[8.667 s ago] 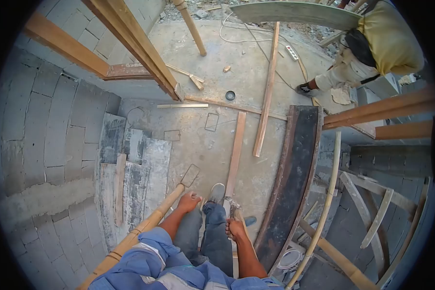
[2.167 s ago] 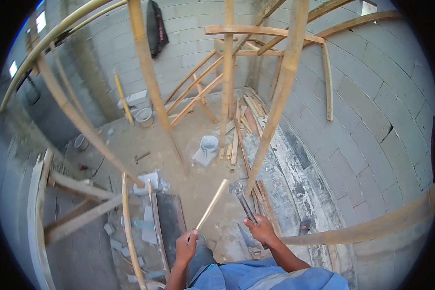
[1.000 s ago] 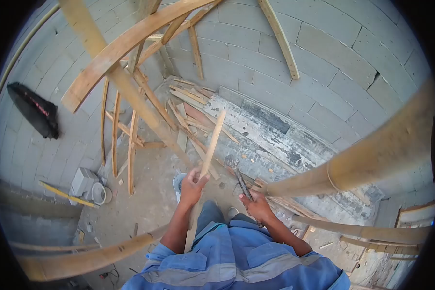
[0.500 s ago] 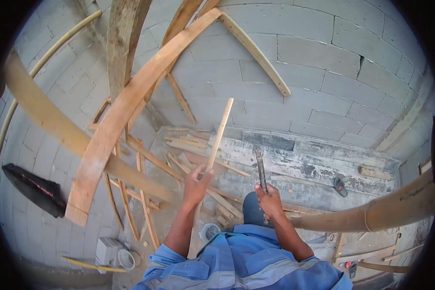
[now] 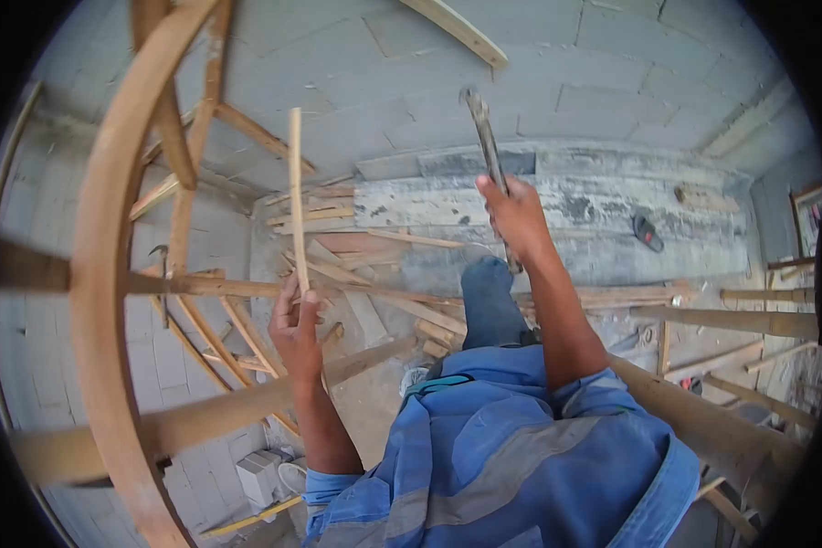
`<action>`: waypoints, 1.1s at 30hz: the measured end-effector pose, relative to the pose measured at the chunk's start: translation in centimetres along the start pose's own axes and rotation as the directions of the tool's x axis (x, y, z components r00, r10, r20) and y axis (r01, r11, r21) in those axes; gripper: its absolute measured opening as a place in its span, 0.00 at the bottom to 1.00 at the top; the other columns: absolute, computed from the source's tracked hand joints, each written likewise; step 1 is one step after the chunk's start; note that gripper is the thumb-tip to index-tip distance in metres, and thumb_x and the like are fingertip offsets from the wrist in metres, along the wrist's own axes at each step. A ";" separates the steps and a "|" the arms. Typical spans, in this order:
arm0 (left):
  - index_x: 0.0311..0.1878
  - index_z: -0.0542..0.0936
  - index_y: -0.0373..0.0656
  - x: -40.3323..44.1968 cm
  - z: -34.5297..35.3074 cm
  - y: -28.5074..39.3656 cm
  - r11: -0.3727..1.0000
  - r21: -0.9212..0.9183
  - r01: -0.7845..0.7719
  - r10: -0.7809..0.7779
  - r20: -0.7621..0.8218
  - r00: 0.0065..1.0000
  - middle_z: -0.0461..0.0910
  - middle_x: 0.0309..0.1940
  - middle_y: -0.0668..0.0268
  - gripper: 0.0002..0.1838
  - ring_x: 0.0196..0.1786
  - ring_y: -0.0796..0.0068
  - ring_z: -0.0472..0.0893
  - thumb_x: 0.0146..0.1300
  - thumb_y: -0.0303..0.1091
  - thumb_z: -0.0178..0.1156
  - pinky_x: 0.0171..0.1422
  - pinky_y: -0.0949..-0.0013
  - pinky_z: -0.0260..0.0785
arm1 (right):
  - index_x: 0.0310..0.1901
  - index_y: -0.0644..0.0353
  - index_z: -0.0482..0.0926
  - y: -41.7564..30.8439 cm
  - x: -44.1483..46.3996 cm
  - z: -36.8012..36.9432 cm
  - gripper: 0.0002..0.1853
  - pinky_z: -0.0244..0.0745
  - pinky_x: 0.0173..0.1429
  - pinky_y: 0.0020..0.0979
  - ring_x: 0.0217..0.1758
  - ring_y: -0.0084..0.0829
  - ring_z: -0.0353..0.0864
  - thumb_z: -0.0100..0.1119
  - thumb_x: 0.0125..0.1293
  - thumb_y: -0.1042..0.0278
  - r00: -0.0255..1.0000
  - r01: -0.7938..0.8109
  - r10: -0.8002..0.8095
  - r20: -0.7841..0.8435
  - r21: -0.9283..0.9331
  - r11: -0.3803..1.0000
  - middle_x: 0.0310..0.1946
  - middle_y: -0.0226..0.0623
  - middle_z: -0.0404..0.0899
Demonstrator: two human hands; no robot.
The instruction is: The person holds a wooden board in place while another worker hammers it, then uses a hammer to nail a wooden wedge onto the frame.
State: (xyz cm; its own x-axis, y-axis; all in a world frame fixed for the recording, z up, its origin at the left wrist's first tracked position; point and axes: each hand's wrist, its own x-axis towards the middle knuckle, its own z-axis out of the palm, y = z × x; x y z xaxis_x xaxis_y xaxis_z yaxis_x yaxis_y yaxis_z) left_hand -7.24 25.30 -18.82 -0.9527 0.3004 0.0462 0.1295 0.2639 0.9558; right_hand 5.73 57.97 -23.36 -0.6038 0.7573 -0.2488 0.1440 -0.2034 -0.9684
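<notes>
A thin wooden strip (image 5: 296, 183) stands nearly upright in my left hand (image 5: 297, 331), gripped near its lower part between thumb and fingers. My right hand (image 5: 519, 219) is wrapped round the shaft of a hammer (image 5: 489, 142); its metal head points up and away from me. The hammer and the strip are well apart. Just behind my left hand runs a horizontal timber (image 5: 215, 285). Another hammer (image 5: 163, 274) hangs on the wooden framing at the left.
A large curved-looking plank (image 5: 105, 247) rises close on the left. Round poles (image 5: 219, 425) cross near my body on both sides. Below lie wood offcuts (image 5: 434, 333), stained boards (image 5: 557, 205) and a dark sandal (image 5: 647, 233). Block walls (image 5: 603, 119) enclose the space.
My right hand has risen and moved forward with the hammer. My left hand has shifted left, and the strip is now more upright. The whole view has turned.
</notes>
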 end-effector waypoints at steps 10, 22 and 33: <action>0.66 0.78 0.37 8.5 9.3 -0.8 0.987 0.045 0.152 -0.154 0.037 0.987 0.84 0.41 0.67 0.24 0.37 0.83 0.79 0.70 0.35 0.66 0.39 0.76 0.71 | 0.34 0.61 0.79 1.0 11.9 -4.3 0.23 0.63 0.29 0.32 0.24 0.21 0.65 0.64 0.72 0.46 0.995 -0.047 0.021 -0.094 -0.274 0.961 0.20 0.26 0.68; 0.62 0.83 0.40 20.9 12.9 20.3 0.510 0.726 -0.461 0.597 0.087 0.798 0.85 0.52 0.51 0.19 0.46 0.60 0.88 0.68 0.24 0.64 0.48 0.62 0.79 | 0.36 0.64 0.82 0.8 19.6 -0.3 0.24 0.70 0.37 0.41 0.27 0.34 0.73 0.62 0.71 0.45 0.973 0.030 0.059 0.224 -0.372 0.928 0.22 0.40 0.74; 0.63 0.81 0.41 30.5 16.6 35.2 -0.004 0.993 -0.114 0.695 0.084 0.714 0.83 0.51 0.57 0.20 0.38 0.55 0.88 0.68 0.25 0.56 0.40 0.59 0.82 | 0.44 0.65 0.83 -5.2 22.8 4.2 0.26 0.75 0.46 0.42 0.36 0.46 0.82 0.62 0.71 0.42 0.835 0.205 0.032 0.550 -0.364 0.909 0.30 0.49 0.82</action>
State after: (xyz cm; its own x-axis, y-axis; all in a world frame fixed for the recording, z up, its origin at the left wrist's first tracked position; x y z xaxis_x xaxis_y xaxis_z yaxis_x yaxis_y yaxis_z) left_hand -27.21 59.01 11.40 -0.5673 0.4752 0.6726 0.3812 0.8755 -0.2970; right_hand -12.08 73.62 -23.97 -0.9305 0.2841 -0.2312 0.2924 0.1960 -0.9360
